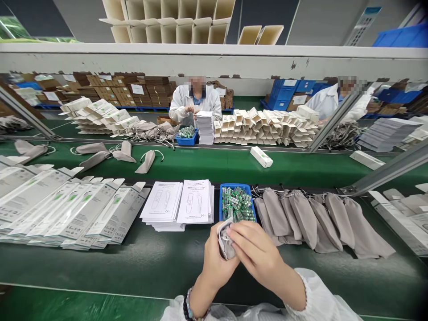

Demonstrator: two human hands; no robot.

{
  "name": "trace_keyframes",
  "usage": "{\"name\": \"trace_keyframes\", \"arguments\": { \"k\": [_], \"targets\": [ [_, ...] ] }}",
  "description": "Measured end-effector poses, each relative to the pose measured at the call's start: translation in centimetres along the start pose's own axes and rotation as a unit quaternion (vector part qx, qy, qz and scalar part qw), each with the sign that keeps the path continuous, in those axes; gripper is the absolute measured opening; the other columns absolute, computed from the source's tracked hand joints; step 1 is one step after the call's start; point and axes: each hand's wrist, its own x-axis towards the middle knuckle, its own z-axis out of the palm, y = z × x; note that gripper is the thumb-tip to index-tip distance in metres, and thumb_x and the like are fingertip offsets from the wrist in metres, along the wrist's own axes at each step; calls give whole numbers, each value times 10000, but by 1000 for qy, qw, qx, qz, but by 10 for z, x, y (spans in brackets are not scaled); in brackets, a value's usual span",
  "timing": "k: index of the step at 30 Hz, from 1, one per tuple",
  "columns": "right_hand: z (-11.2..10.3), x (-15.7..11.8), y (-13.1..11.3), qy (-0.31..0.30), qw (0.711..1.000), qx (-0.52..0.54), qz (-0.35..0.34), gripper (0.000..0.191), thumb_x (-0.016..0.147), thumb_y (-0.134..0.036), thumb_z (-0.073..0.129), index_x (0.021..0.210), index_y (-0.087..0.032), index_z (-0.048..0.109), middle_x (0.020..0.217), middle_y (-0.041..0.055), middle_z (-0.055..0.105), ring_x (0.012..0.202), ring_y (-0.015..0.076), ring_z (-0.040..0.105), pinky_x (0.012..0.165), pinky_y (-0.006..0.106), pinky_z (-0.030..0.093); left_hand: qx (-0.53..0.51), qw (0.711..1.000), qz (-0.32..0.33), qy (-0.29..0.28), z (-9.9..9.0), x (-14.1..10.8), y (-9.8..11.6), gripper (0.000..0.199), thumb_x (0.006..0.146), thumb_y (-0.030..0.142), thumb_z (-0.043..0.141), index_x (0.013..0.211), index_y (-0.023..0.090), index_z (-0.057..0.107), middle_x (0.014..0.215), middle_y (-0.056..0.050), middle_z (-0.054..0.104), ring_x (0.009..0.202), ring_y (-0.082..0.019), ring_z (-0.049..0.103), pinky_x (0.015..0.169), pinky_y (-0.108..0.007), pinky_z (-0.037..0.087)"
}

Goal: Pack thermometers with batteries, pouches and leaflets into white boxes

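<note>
My left hand [216, 258] is wrapped round a grey drawstring pouch [225, 243] with a white sheet-like edge around it. The fingers of my right hand [261, 254] are closed at its top, pinching grey cloth; what is inside the pouch is hidden. Just beyond my hands sits a blue tray [221, 203] of green and silver batteries [237, 203]. Two stacks of printed manuals, a left stack [162, 200] and a right stack [194, 200], lie left of the tray. Several flat grey pouches [304, 218] are spread to its right.
Many white boxes [76, 209] with open flaps lean in a row at the left. A green conveyor belt [200, 165] runs beyond, carrying grey pouches [96, 154] and a white box [261, 157]. Two people work across it, one a co-worker [182, 102] in white. An overhead shelf beam [214, 60] spans the view.
</note>
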Motion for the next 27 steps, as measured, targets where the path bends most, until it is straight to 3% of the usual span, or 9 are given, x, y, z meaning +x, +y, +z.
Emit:
{"name": "trace_keyframes", "arguments": {
  "k": [6, 10, 13, 16, 19, 21, 23, 25, 27],
  "targets": [
    [-5, 5, -11, -52, 993, -88, -52, 259, 928, -103, 542, 1160, -82, 654, 1054, 114, 733, 1004, 237, 654, 927, 440, 548, -13, 997, 71, 16, 0, -6, -4, 468, 862, 286, 614, 1309, 253, 481, 1164, -53, 675, 1028, -210, 688, 883, -311, 572],
    [6, 6, -16, -87, 989, -103, -67, 238, 940, -145, 539, 1109, -46, 674, 1030, 121, 718, 1004, 244, 627, 985, 440, 515, -37, 994, 98, 24, 0, -8, -7, 412, 941, 374, 493, 1339, 271, 485, 1188, -56, 647, 1074, -218, 666, 933, -338, 567],
    [14, -2, -20, -115, 985, -114, -61, 245, 941, -182, 542, 1091, -46, 679, 1021, 124, 710, 1005, 265, 618, 1032, 472, 468, -33, 996, 79, 14, 1, -11, -12, 399, 942, 402, 524, 1323, 288, 493, 1176, -43, 643, 1054, -210, 666, 951, -341, 558],
    [8, -2, -17, -117, 988, -85, -59, 232, 969, -227, 519, 1060, -80, 674, 1007, 109, 717, 971, 247, 630, 1042, 472, 431, -30, 998, 50, 13, 1, -14, -17, 412, 921, 375, 599, 1312, 305, 492, 1181, -31, 643, 1054, -204, 666, 952, -337, 553],
    [-3, 9, 11, -48, 999, 3, -12, 191, 988, -155, 467, 972, -150, 658, 920, 47, 723, 850, 173, 641, 938, 395, 468, -50, 997, 55, 10, 0, -16, -22, 530, 873, 408, 686, 1345, 311, 465, 1225, -42, 641, 1104, -223, 658, 955, -349, 549],
    [-1, 19, 46, -47, 994, -15, 96, 226, 1007, -159, 456, 897, -173, 653, 897, 39, 719, 848, 165, 641, 858, 350, 488, -65, 997, 35, -15, -3, -18, -25, 647, 819, 417, 758, 1371, 311, 438, 1285, -59, 625, 1160, -247, 641, 991, -378, 533],
    [12, 27, 86, -165, 956, -122, 211, 222, 1009, -183, 480, 911, -160, 678, 971, 74, 722, 933, 211, 645, 887, 376, 485, -62, 997, -1, -56, -6, -20, -26, 673, 807, 357, 777, 1377, 309, 421, 1335, -72, 609, 1207, -257, 621, 1024, -405, 512],
    [32, 31, 120, -234, 931, -151, 236, 135, 939, -151, 595, 856, -123, 698, 956, 125, 718, 950, 282, 645, 883, 427, 482, -49, 995, -36, -82, -10, -22, -27, 634, 827, 280, 748, 1365, 301, 414, 1338, -74, 620, 1209, -245, 623, 1019, -399, 509],
    [49, 33, 142, -266, 923, -151, 234, 92, 845, -105, 691, 753, -107, 687, 920, 157, 707, 949, 332, 638, 861, 451, 479, -44, 995, -57, -74, -13, -22, -28, 595, 826, 270, 745, 1330, 289, 429, 1291, -66, 655, 1162, -231, 649, 978, -375, 523]
  ]
}}
